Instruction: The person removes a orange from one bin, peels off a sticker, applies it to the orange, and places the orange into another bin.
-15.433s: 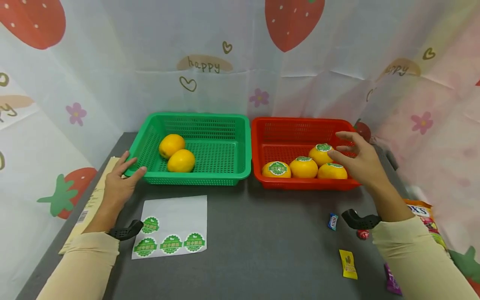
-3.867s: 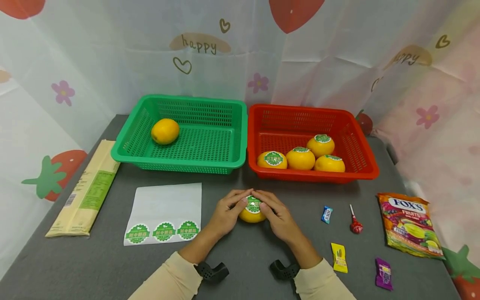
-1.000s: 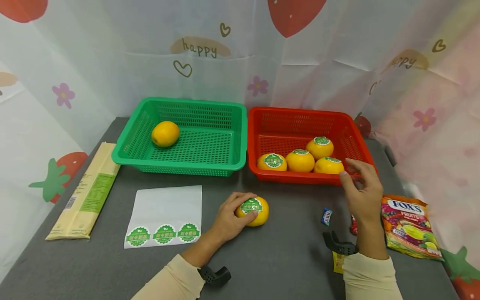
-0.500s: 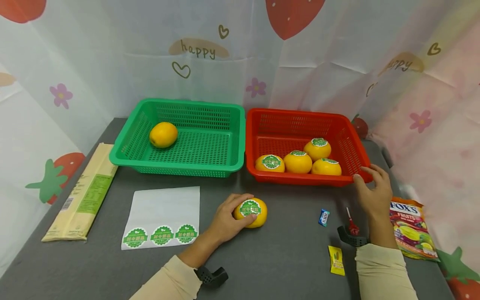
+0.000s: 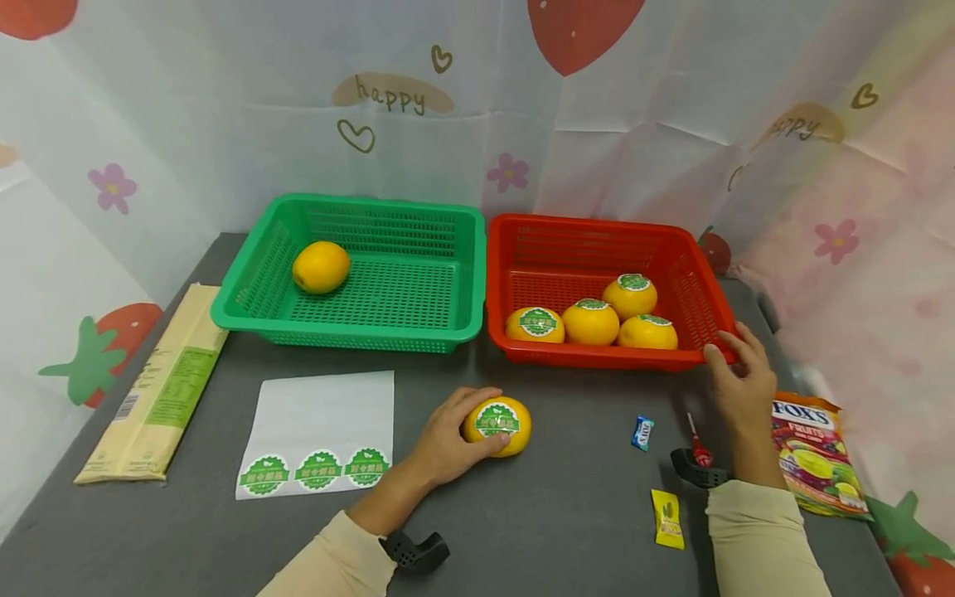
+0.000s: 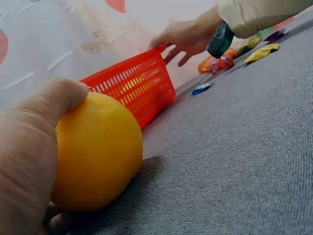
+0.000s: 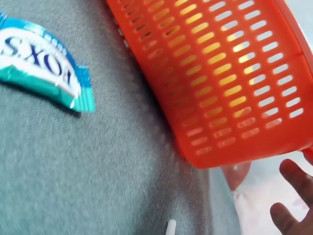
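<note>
My left hand [image 5: 448, 444] holds an orange [image 5: 520, 431] on the table, fingers and thumb round its left side. A round green sticker [image 5: 496, 419] is on its top. At the front right corner of the red basket [image 5: 555, 355], my right hand [image 5: 748, 390] pinches the rim with thumb and finger; in the left wrist view its other fingers hang free. Several stickered oranges [image 5: 592, 323] sit in that basket. One orange [image 5: 321, 267] without a visible sticker lies in the green basket [image 5: 358, 333]. Three green stickers are on the white sheet [image 5: 326, 414].
Right of centre lie a blue candy [image 5: 642, 433], a yellow candy [image 5: 667, 519] and a red lollipop [image 5: 700, 452], partly behind my right wrist. A candy bag [image 5: 816, 456] is at the right edge. A long cream packet [image 5: 155, 385] lies at the left. A printed curtain hangs behind.
Since the oldest frame, one orange has left the green basket and one sticker has left the sheet. My right hand has moved from the orange to the red basket's corner; my left keeps its hold.
</note>
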`<move>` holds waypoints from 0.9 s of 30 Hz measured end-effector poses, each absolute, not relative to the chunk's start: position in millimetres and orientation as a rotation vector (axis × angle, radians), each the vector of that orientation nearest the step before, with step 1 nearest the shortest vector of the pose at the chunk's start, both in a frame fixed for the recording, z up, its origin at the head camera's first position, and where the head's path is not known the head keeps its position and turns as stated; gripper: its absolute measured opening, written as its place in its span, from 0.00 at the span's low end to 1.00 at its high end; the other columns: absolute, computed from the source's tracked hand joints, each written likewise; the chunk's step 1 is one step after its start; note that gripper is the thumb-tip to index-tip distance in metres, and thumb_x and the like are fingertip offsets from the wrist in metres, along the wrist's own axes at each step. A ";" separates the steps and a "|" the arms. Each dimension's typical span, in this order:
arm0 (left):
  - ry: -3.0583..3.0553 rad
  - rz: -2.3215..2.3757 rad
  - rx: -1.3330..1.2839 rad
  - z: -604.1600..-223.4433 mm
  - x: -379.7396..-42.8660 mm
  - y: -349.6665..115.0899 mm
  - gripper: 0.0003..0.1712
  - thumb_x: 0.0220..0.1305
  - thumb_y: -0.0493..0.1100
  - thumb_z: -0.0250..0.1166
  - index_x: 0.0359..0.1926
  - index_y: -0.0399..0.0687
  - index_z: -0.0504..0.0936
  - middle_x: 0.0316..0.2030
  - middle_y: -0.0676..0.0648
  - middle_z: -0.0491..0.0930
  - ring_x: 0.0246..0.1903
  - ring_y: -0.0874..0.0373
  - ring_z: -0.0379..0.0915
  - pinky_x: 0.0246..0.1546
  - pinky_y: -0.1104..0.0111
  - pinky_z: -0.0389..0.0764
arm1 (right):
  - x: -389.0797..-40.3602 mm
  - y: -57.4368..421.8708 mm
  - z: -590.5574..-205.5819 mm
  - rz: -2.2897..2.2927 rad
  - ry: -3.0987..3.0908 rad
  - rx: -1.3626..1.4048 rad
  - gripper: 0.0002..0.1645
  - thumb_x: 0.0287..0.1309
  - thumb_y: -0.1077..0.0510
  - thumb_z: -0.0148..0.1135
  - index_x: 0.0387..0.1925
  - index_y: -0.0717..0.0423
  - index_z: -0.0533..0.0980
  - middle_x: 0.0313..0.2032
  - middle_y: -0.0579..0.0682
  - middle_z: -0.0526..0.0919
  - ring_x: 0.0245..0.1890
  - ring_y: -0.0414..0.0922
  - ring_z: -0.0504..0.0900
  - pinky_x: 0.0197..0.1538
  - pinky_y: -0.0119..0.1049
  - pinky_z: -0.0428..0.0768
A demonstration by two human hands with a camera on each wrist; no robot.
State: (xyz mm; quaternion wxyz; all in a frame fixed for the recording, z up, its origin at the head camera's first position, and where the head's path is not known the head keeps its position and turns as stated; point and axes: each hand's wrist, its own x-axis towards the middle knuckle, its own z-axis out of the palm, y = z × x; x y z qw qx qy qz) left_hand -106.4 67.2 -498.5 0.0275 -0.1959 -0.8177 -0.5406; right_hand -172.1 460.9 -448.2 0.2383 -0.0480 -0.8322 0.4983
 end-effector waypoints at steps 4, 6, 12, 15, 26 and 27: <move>-2.525 -1.593 -0.657 -496.1 -105.6 67.1 0.31 0.61 0.51 0.68 0.64 0.50 0.74 0.52 0.54 0.71 0.46 0.59 0.71 0.45 0.61 0.75 | -172.5 463.5 -448.8 1.369 -2.304 -0.124 0.23 0.66 0.54 0.60 0.59 0.61 0.76 0.67 0.45 0.66 0.63 0.45 0.67 0.54 0.27 0.70; -2.523 -1.550 -0.677 -495.7 -105.1 67.6 0.30 0.64 0.52 0.65 0.66 0.51 0.72 0.53 0.52 0.70 0.47 0.58 0.70 0.46 0.60 0.75 | -172.7 464.9 -449.5 1.360 -2.316 -0.119 0.23 0.66 0.54 0.59 0.58 0.61 0.76 0.67 0.45 0.65 0.63 0.45 0.67 0.55 0.28 0.70; -2.580 -1.515 -0.666 -495.5 -104.5 67.9 0.36 0.59 0.56 0.69 0.67 0.55 0.70 0.55 0.51 0.67 0.48 0.57 0.69 0.46 0.60 0.75 | -174.1 466.2 -452.1 1.360 -2.309 -0.107 0.23 0.67 0.55 0.59 0.59 0.62 0.76 0.68 0.47 0.64 0.63 0.47 0.67 0.55 0.27 0.70; -2.601 -1.529 -0.658 -494.5 -106.4 67.2 0.41 0.52 0.53 0.74 0.67 0.54 0.70 0.54 0.51 0.67 0.48 0.56 0.69 0.46 0.59 0.75 | -175.0 465.6 -452.1 1.377 -2.300 -0.097 0.23 0.67 0.55 0.59 0.59 0.62 0.75 0.68 0.46 0.64 0.63 0.48 0.67 0.55 0.26 0.70; -2.551 -1.515 -0.798 -446.1 -119.5 77.0 0.41 0.45 0.48 0.79 0.63 0.55 0.75 0.48 0.55 0.68 0.45 0.60 0.69 0.44 0.63 0.75 | -176.5 465.0 -451.3 1.381 -2.271 -0.066 0.22 0.65 0.57 0.61 0.56 0.65 0.77 0.66 0.49 0.66 0.60 0.49 0.71 0.52 0.26 0.72; -2.525 -1.498 -0.828 -437.2 -122.8 80.0 0.41 0.44 0.48 0.79 0.62 0.55 0.75 0.48 0.55 0.68 0.45 0.61 0.69 0.43 0.63 0.75 | -175.8 464.9 -451.1 1.379 -2.265 -0.066 0.21 0.64 0.57 0.62 0.55 0.66 0.77 0.65 0.49 0.67 0.59 0.48 0.72 0.52 0.25 0.72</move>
